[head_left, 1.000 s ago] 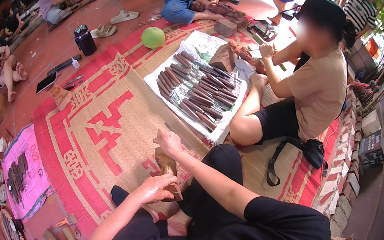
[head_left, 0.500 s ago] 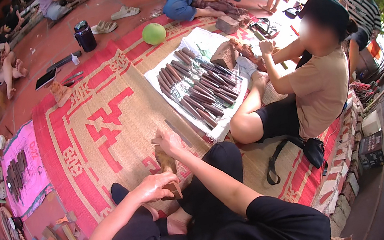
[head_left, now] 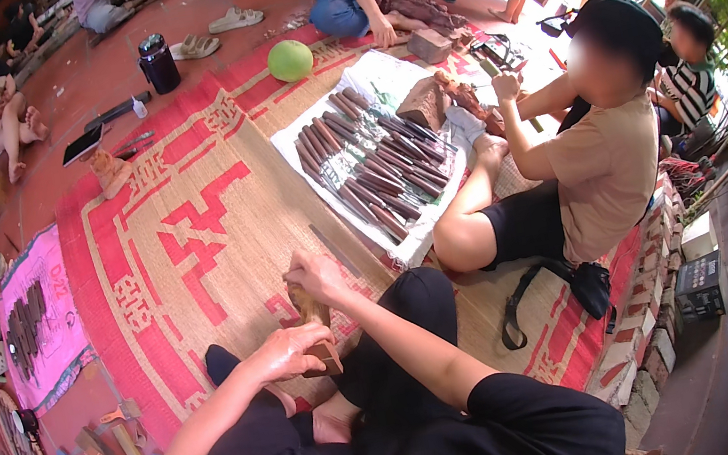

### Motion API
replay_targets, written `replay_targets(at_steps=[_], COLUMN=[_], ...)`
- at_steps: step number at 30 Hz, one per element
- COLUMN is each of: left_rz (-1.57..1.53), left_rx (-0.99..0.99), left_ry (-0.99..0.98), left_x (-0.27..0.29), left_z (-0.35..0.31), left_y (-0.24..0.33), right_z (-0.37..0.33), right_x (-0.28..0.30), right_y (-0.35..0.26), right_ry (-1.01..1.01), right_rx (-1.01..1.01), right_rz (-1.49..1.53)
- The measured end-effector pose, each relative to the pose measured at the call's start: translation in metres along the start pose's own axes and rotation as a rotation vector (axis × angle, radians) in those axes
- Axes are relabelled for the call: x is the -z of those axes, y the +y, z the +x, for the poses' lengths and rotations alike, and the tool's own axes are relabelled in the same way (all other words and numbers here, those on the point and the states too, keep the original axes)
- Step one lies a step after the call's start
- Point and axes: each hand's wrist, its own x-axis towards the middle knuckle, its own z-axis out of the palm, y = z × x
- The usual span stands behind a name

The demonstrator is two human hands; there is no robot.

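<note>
A brown wooden carving (head_left: 308,306) with a squared base rests over my lap, its far end pointing away from me. My left hand (head_left: 293,351) wraps round it near the block-like base. Farther up, my right hand (head_left: 317,278) is closed at the carving's far end, fingertips pressed together. Whatever those fingers may hold is too small to make out. Below both hands are my crossed legs in dark trousers and the woven red and straw mat (head_left: 225,192).
A white sheet (head_left: 289,144) with several dark-handled carving tools (head_left: 383,167) lies ahead right. Beside it sits a co-worker (head_left: 603,171). A green round fruit (head_left: 290,61), a dark flask (head_left: 158,65) and a wood piece (head_left: 109,173) stand farther off. At left lies a pink cloth (head_left: 48,277).
My right hand has shifted slightly toward me along the carving; my left hand keeps its grip. The far person in blue has lowered a hand to the mat. The striped-shirted person has changed posture.
</note>
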Motion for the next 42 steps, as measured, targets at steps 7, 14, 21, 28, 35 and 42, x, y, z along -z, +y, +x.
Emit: replay_targets(at_steps=[7, 14, 21, 28, 35, 42], left_rz=[0.036, 0.035, 0.012, -0.015, -0.023, -0.012], left_rx=[-0.04, -0.023, -0.02, -0.023, -0.03, -0.004], left_ry=[0.005, 0.002, 0.026, 0.021, 0.019, 0.033], left_x=[-0.002, -0.004, -0.003, -0.001, -0.002, -0.004], left_z=[0.01, 0.002, 0.005, 0.003, 0.002, 0.003], left_y=[-0.001, -0.001, -0.004, -0.002, -0.003, -0.006], right_z=[0.021, -0.005, -0.002, -0.004, -0.002, 0.0], right_x=[-0.011, -0.001, 0.015, 0.011, 0.007, -0.004], right_y=[0.01, 0.008, 0.006, 0.02, 0.02, 0.003], right_ry=[0.084, 0.167, -0.056, -0.138, -0.156, 0.004], right_rx=[-0.118, 0.126, 0.045, 0.079, 0.058, -0.068], right_rz=[-0.217, -0.039, 0.082, 0.364, 0.31, 0.115])
